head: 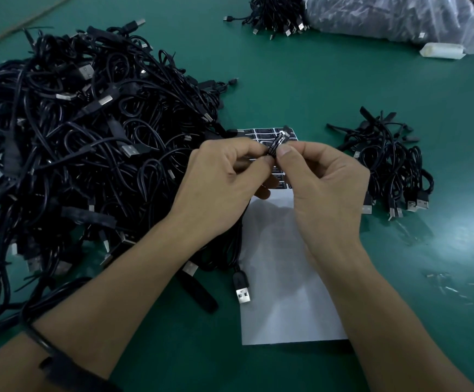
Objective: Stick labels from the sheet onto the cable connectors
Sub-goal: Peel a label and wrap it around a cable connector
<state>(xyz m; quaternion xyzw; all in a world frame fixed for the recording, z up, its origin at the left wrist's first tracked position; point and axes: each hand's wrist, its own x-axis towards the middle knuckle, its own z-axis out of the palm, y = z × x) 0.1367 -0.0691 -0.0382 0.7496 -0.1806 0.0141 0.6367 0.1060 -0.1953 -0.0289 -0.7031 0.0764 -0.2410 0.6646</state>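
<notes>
My left hand (219, 176) and my right hand (323, 182) meet above the label sheet (284, 278), a white backing sheet with rows of black labels at its far end. Between both thumbs and forefingers I pinch a small black cable connector (277, 144) with a black label with white print on it. Its cable runs down under my left palm to a USB plug (242, 290) lying on the sheet's left edge. Part of the label rows is hidden behind my fingers.
A large tangled heap of black USB cables (83, 154) fills the left of the green table. A smaller bundle of cables (391, 168) lies to the right. At the back are another cable bunch (275, 15) and a clear plastic bag (394, 18). Small scraps (451, 287) lie at right.
</notes>
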